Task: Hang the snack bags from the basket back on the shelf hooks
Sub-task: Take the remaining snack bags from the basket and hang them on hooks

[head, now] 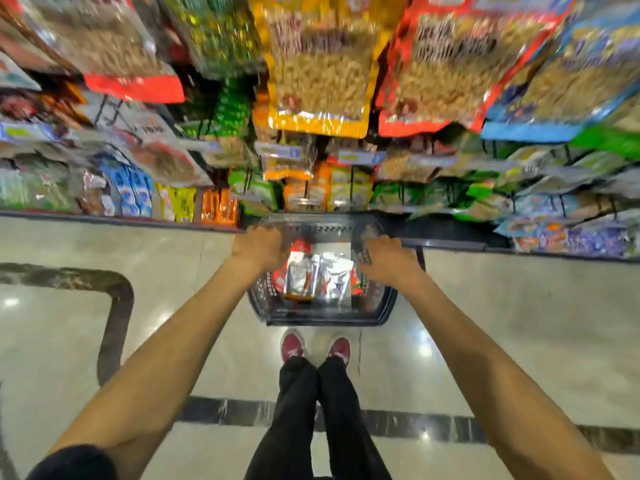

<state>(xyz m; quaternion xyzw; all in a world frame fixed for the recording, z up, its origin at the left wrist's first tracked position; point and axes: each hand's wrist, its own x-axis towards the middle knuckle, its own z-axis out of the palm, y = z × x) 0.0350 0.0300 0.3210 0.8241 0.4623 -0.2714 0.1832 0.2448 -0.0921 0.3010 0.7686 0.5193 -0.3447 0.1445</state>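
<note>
So, top-down look at a snack aisle, biggest stuff first:

Shelf wall: the shelf point(346, 161) fills the whole top half, rows of hanging packs all motion-blurred, with a yellow-edged bag point(318, 64), a red-edged bag point(446, 71) and a blue-edged bag point(571, 81) closest to the camera.
Floor: glossy pale tile floor point(519, 323) with dark inlay stripes and ceiling lights glaring off it.
Person: black trousers point(311, 427) and 2 red shoes point(292, 344), toes just short of the basket.
Basket: dark plastic shopping basket point(325, 318) sitting on the floor right up against the base of the shelf.
Snack bags: 2 silvery snack bags point(318, 275) lying flat inside the basket, on top of some red packs; none in either hand.
Left hand: left hand point(258, 249) is over the basket's left rim, fingers curled down at it, can't tell if it's properly gripping.
Right hand: right hand point(388, 259) is same deal at the right rim, grip hidden and blurry.
</note>
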